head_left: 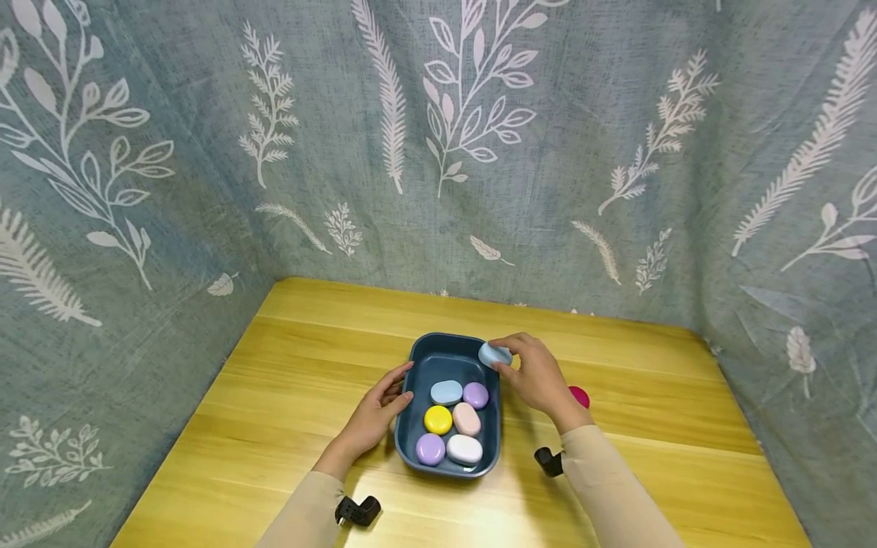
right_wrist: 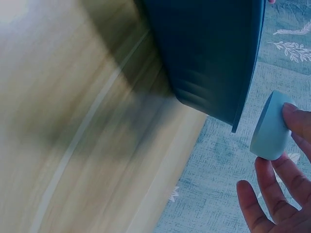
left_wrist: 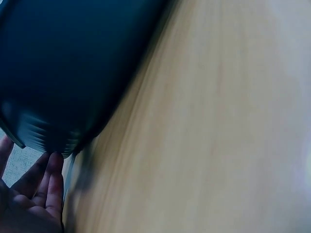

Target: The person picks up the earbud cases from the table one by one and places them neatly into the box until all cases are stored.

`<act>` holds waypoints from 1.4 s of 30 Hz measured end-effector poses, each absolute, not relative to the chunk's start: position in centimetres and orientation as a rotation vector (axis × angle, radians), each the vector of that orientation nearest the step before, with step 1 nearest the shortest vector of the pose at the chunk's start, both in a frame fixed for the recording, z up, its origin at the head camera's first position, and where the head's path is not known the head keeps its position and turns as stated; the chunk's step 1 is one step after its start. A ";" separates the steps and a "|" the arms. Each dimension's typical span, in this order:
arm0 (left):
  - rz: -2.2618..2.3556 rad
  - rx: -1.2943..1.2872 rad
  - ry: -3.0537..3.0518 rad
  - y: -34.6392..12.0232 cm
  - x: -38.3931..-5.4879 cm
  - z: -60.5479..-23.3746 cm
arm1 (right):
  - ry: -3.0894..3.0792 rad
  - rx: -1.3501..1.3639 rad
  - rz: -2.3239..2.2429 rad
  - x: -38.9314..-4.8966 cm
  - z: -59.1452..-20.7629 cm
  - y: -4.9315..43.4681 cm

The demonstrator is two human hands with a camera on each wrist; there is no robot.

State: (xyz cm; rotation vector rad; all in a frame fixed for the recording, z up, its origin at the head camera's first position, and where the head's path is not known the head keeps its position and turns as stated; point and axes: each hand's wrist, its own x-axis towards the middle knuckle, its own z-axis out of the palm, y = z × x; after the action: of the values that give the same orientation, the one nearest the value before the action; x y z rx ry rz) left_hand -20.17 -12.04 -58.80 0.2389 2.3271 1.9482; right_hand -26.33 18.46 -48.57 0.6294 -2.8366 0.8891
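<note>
A dark blue rectangular tray (head_left: 445, 365) with rounded corners stands on the table. My right hand (head_left: 537, 373) pinches a smooth light blue oval piece (right_wrist: 273, 127), shaped like a bar of soap, between thumb and fingers. In the head view it overlaps the tray's far right corner; the right wrist view shows it apart from the wall. My left hand (head_left: 373, 415) touches the tray's left side, its fingers (left_wrist: 51, 184) fairly straight against the outer wall. Inside the tray lie another light blue oval (head_left: 447, 393), purple rounds (head_left: 430, 449), a yellow round (head_left: 438, 420), a pink oval (head_left: 467, 419) and a white oval (head_left: 464, 450).
A magenta round piece (head_left: 579, 396) lies on the wooden table (head_left: 315, 342) to the right of the tray, partly behind my right wrist. Patterned blue-grey cloth (head_left: 425, 228) hangs behind the table and along both sides.
</note>
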 end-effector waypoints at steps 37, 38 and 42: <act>1.951 0.220 2.323 -11.8 -20.0 -59.2 | -2.881 0.780 0.933 -27.1 -50.3 16.3; 1.952 0.220 2.327 -11.8 -20.1 -59.1 | -2.879 0.786 0.930 -27.1 -50.4 16.3; 1.957 0.219 2.332 -11.8 -20.1 -59.0 | -2.887 0.792 0.918 -27.2 -50.6 16.1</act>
State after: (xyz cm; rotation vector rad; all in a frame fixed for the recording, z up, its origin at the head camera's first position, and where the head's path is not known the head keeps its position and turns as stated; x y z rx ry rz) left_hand -20.11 -11.85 -59.02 0.2191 2.3318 1.9573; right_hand -27.25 16.14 -50.59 0.7920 -2.8866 0.9177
